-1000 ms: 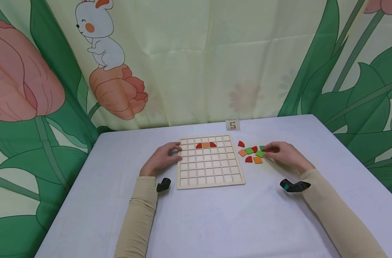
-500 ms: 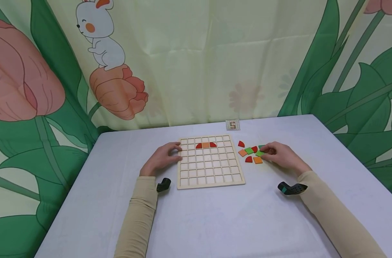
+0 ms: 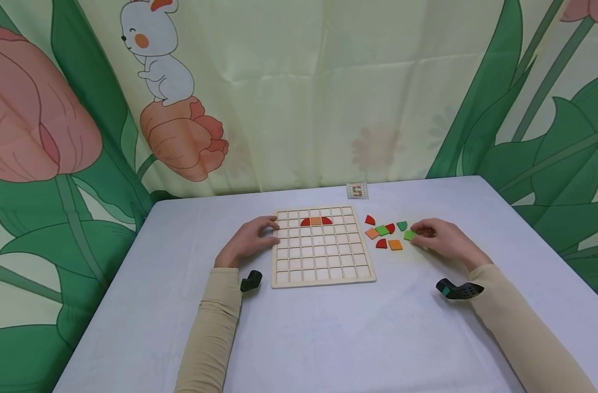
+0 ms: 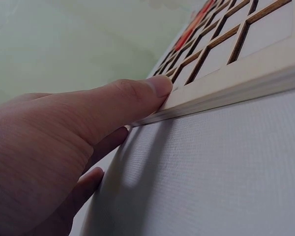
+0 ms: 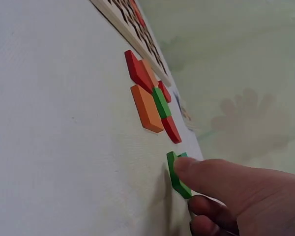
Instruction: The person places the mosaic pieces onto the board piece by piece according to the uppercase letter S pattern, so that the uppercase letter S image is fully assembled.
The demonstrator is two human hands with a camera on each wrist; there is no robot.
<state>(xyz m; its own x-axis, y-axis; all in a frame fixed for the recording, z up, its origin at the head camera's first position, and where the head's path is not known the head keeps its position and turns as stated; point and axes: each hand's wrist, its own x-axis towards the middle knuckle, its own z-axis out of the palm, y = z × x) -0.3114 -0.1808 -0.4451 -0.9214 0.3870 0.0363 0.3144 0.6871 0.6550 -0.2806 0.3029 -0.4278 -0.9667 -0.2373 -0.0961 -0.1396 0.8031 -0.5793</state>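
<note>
While right fingers (image 5: 209, 174) pinch a square, green tile (image 3: 409, 235), left fingers (image 4: 123, 98) spread against board (image 3: 322, 262).

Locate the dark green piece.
In the head view, the dark green piece lies right of the board, just beyond the light green piece at the right hand.

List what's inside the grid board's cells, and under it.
Inside: in one row toward the far edge of the grid board, an orange square between two red curved pieces; no other pieces show. Under: covered by the board, can't tell; white tabletop shows around it.
</note>
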